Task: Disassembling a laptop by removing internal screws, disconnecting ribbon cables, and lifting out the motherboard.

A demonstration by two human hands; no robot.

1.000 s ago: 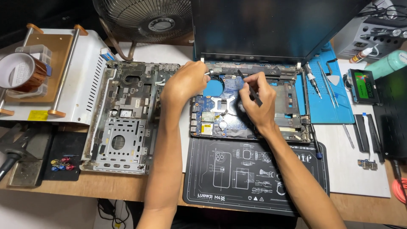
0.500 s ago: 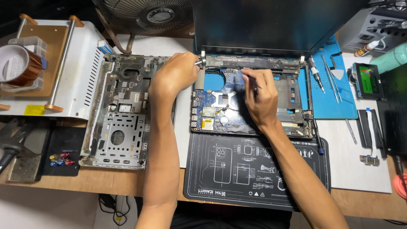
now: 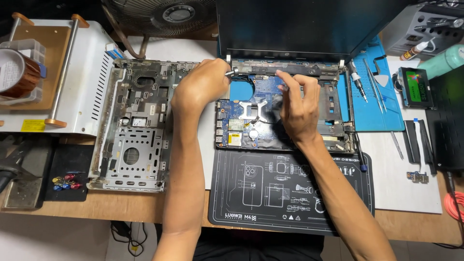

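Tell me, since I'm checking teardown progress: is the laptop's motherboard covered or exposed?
Exposed: the blue motherboard lies bare in the laptop base.

Left hand [image 3: 200, 92] curled in a pinching grip, right hand [image 3: 297, 108] fingers bent downward

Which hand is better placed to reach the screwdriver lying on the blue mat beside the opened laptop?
Probably the right hand. It rests over the blue circuit board, nearer the blue silicone mat where the slim silver screwdriver lies. The left hand is at the laptop's left hinge, farther away.
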